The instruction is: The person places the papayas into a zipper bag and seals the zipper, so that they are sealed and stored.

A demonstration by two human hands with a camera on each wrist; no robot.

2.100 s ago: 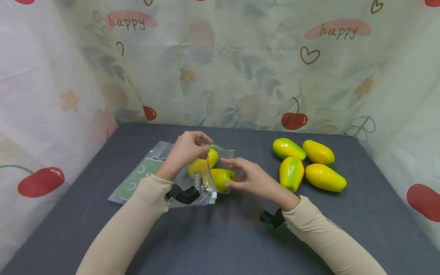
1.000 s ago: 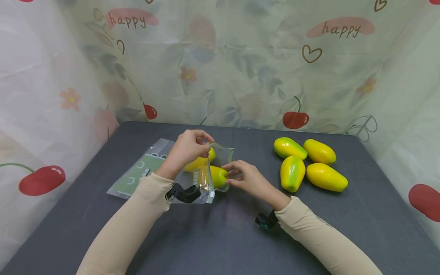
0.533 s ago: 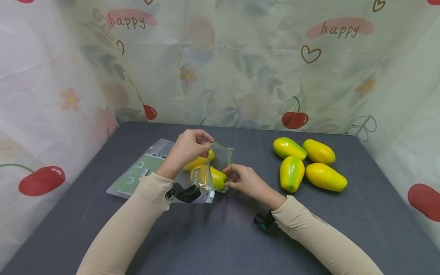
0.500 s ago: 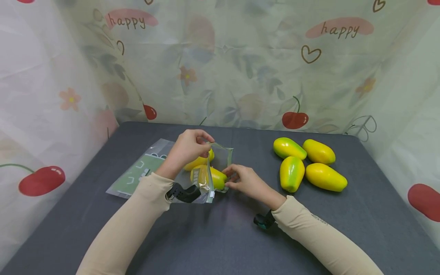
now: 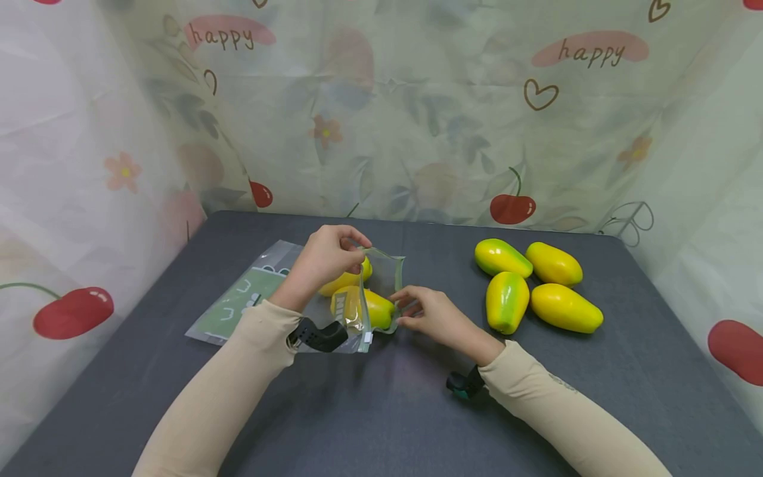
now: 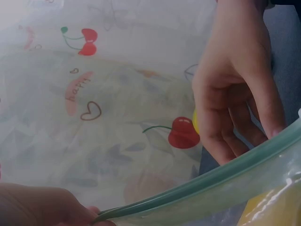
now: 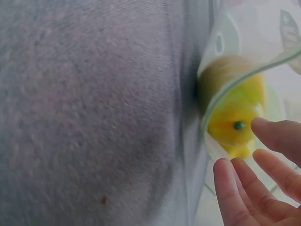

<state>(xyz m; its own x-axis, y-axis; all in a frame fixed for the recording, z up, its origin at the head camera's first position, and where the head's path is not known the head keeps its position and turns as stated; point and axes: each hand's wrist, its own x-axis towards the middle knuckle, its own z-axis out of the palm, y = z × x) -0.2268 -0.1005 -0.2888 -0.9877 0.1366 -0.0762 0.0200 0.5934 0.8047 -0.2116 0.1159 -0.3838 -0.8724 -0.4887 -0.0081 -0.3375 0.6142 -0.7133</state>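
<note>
My left hand pinches the upper edge of a clear zip bag with a green printed panel. The left wrist view shows the green zip rim held between thumb and fingers. The bag's mouth gapes toward the right. Inside lie two yellow fruits, mango- or papaya-shaped: a front fruit and a rear fruit, partly hidden by the left hand. My right hand is at the bag's mouth with fingers loosely bent. In the right wrist view its fingers stand just off the front fruit's stem end.
Several more yellow-green fruits lie in a group on the right of the dark grey table; the nearest fruit is right of my right hand. A printed cloth hangs behind the table. A thin wire loop sits at the back right corner.
My right hand first moved left, pushing the front fruit deeper into the bag, then drew back slightly to the right, off the fruit. My left hand keeps its hold on the rim.
</note>
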